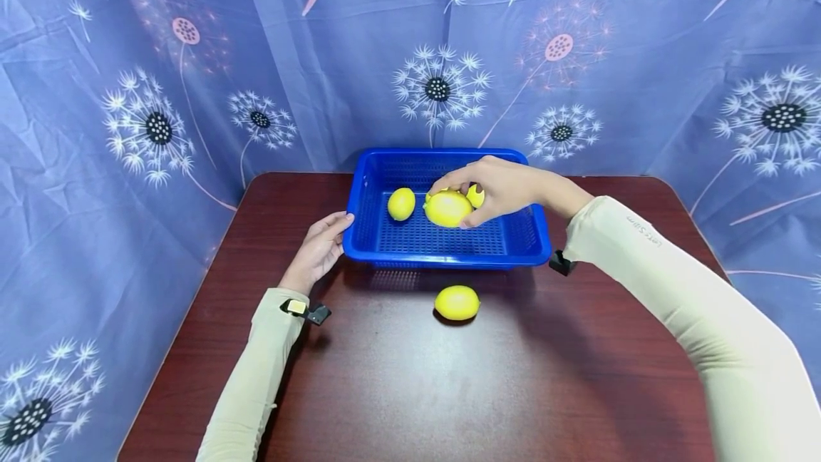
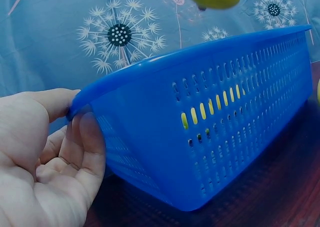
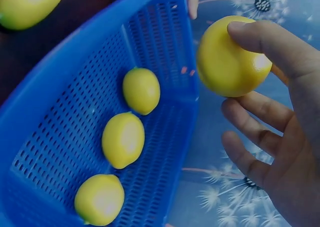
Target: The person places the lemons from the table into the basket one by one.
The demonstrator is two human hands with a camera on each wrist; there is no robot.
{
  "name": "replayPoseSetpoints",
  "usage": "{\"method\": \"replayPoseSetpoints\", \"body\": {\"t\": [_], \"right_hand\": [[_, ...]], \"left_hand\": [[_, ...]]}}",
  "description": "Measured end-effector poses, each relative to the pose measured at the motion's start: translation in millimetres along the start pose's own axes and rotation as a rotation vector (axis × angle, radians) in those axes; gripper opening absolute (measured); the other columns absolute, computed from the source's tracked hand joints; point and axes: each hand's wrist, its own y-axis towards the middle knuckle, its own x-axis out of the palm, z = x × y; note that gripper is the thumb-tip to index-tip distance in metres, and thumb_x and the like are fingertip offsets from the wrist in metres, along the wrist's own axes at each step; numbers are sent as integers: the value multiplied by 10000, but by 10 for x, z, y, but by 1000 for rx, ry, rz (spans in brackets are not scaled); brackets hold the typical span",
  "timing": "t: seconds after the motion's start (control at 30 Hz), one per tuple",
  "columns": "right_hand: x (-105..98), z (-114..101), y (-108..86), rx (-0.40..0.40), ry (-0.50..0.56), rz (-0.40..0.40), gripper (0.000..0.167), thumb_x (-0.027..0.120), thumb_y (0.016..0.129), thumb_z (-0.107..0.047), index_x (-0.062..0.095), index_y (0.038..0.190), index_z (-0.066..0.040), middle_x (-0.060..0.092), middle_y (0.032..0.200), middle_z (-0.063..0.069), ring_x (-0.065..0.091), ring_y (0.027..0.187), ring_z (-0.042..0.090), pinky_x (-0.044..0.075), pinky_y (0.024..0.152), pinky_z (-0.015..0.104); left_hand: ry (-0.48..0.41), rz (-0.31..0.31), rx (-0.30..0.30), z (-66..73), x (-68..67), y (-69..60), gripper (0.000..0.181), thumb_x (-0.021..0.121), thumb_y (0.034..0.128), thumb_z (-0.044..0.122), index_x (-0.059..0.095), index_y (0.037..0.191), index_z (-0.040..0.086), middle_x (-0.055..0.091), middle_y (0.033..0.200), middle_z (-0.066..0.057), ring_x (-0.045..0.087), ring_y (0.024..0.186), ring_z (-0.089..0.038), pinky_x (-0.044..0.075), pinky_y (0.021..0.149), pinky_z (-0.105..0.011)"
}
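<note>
My right hand (image 1: pixel 507 187) holds a lemon (image 1: pixel 449 209) above the blue basket (image 1: pixel 442 259), pinched between thumb and fingers; the right wrist view shows this lemon (image 3: pixel 232 57) over the basket's edge. Three other lemons lie inside, among them one at the left (image 1: pixel 401 204) and one in the middle (image 3: pixel 123 140). In the head view the right hand and its lemon partly cover the others. My left hand (image 1: pixel 318 247) grips the basket's left rim, thumb on top and fingers beneath, as the left wrist view shows at the rim (image 2: pixel 150 62).
One more lemon (image 1: pixel 457 303) lies on the dark red wooden table (image 1: pixel 410 391), in front of the basket. A blue curtain (image 1: pixel 359 41) with dandelion prints hangs behind the table and along its sides.
</note>
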Motion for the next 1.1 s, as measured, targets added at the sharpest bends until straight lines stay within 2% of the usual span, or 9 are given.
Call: {"method": "replayPoseSetpoints", "body": {"t": [0.17,0.37,0.53,0.7,0.9,1.1], "right_hand": [[39,207,81,35,30,-15,604,837,860,-263,597,1409,-191,625,1391,9,647,1107,218,561,886,453],[59,387,177,94,62,-35,628,846,851,-230,589,1422,-190,596,1425,13,630,1129,236,543,886,442],[111,522,270,118,100,-56,637,843,848,-192,584,1430,-168,609,1402,32,633,1134,255,528,925,521],[172,630,370,139,148,-101,640,815,865,-136,557,1450,-129,583,1434,76,600,1205,312,491,993,587],[237,706,481,180,144,-158,638,801,883,-138,544,1466,-169,552,1465,61,546,1234,321,470,1033,564],[297,745,579,148,123,-194,665,801,879,-132,530,1487,-147,551,1488,61,528,1283,272,460,1068,537]], "left_hand": [[-5,-3,-2,2,7,-3,116,591,1054,149,583,1134,66,703,957,-10,681,831,-105,589,753,-239],[0,-4,9,2,12,-1,122,582,1058,148,586,1142,60,708,957,-17,684,825,-114,592,741,-245],[11,-2,9,1,11,-2,124,573,1063,149,585,1148,59,709,969,-16,685,841,-117,594,745,-254],[7,-7,7,-10,-8,0,107,576,1061,140,594,1139,70,706,962,-14,683,835,-110,592,743,-251],[-16,-1,1,-18,-7,5,67,576,1058,124,610,1104,88,706,943,-8,681,817,-106,592,733,-246],[-21,3,-6,-18,-12,21,71,571,1061,125,594,1108,77,695,914,-2,668,790,-101,585,713,-239]]}}
